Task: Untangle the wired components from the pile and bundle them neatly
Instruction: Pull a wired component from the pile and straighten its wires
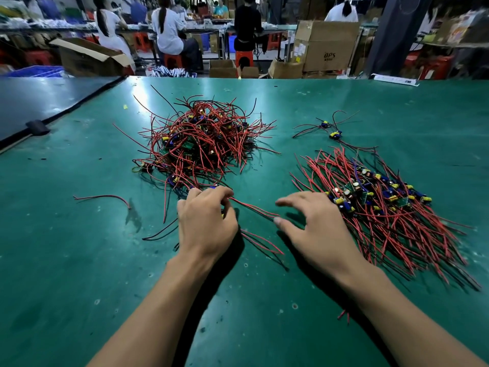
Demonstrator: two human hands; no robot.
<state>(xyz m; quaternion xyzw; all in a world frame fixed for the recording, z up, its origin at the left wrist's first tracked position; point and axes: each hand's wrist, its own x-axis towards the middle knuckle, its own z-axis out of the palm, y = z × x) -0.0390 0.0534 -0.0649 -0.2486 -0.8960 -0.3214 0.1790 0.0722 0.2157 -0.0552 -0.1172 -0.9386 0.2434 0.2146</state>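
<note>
The fingers (211, 193) of the left hand (206, 226) are curled round one wired component (254, 209) at the near edge of the tangled pile (203, 139). Its red and black leads trail out to the pile's near right. The right hand (315, 223) hovers just beyond those lead ends with its fingers (291, 201) spread and holding nothing. Whether the thumb touches the leads I cannot tell.

To do this step well, I judge the left hand should hold the component's body firmly while the right takes the free leads near their tips. The leads are best drawn slowly toward the near side of the pile. A sharp tug would likely drag neighbouring strands along, since other wires from the pile cross under the left hand.

Once free, the leads should be laid parallel on the sorted bundle (378, 207), which lies well to the right of the pile on the green table (79, 260). Two loose components (330, 131) sit to the pile's right, and a stray wire (105, 198) lies to its near left.
</note>
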